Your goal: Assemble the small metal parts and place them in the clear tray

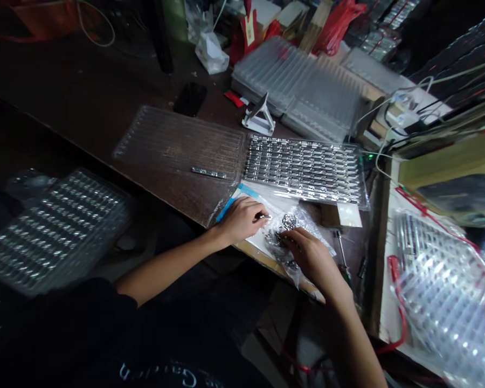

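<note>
My left hand (246, 218) is closed in a pinch on a small shiny metal part (263, 216), above a white board with blue tape (248, 190). To its right, my right hand (301, 245) reaches into an open clear plastic bag (317, 233) of small shiny metal parts (289, 221). Its fingers are bent together among the parts, and their tips are hidden. Just beyond my hands lies a clear tray (303, 167) filled with rows of shiny metal pieces. Left of it is a clear ribbed tray lid (178, 141), with one metal strip piece (208, 172) lying on it.
Stacked clear trays (275, 75) stand at the back, behind a white phone stand (260, 117). A black phone (191, 99) lies at the far left. A screwdriver (341, 250) is right of the bag. More filled trays sit at left (60, 221) and right (448, 291).
</note>
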Demonstrator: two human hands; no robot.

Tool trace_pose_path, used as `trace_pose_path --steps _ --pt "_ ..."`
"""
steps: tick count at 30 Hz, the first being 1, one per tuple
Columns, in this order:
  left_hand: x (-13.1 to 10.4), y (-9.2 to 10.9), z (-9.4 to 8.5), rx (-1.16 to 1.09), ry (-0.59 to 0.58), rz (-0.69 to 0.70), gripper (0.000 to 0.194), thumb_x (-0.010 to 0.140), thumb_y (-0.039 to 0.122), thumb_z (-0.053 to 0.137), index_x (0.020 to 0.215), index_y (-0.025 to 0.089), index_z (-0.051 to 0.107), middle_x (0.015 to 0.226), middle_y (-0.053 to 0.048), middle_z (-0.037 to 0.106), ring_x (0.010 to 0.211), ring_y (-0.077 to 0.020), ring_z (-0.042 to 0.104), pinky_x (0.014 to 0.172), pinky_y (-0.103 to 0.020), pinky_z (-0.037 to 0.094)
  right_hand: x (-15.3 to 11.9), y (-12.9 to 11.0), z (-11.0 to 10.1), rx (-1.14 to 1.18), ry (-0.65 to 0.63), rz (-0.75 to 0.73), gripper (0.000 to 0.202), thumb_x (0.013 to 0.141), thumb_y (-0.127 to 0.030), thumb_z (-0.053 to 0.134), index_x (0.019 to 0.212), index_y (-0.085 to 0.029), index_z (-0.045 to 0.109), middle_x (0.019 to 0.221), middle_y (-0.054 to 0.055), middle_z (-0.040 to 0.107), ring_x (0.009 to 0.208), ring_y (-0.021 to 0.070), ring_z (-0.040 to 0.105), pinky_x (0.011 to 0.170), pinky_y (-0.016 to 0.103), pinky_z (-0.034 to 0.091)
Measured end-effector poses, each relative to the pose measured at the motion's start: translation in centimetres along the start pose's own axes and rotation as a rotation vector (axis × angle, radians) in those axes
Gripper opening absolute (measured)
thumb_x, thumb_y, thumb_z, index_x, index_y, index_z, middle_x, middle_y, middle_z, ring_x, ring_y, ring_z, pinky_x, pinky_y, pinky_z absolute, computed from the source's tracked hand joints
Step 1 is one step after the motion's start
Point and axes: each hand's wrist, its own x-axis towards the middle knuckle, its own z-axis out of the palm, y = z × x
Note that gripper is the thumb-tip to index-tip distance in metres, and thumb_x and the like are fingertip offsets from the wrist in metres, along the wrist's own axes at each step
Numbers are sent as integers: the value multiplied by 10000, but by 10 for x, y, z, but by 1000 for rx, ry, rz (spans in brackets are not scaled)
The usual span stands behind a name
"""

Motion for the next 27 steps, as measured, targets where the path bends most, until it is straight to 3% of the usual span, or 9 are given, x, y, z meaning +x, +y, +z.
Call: trace_pose_path --steps 10,19,23,27 --pt "-1 -2 1 -19 -2 -28 81 786 161 741 756 170 666 777 -26 700 813 -194 621 781 -320 460 -7 1 1 91 102 -14 278 962 -231 422 1024 -206 692 977 86 708 830 211 676 726 315 504" --pt "-1 -4 0 -44 -6 5 103 810 128 721 740 168 657 805 -35 706 830 -189 626 796 -321 468 -7 -4 -4 186 256 33 211 899 -236 511 927 -204 718 941 78 725 837 207 681 781 330 530" --pt "-4 3 -10 -125 93 36 13 870 163 672 860 172 672 863 -44 708 865 -175 645 813 -305 499 7 -12 -7 214 285 22 216 898 -232 513 925 -194 724 928 79 731 827 206 683 777 329 532" --pt "-10 10 -25 -181 174 64 221 869 192 691 1084 175 640 953 -50 726 946 -174 668 898 -301 511 35 -26 -2 284 282 -44 213 904 -214 513 943 -199 722 903 69 723 779 189 678 743 306 528"
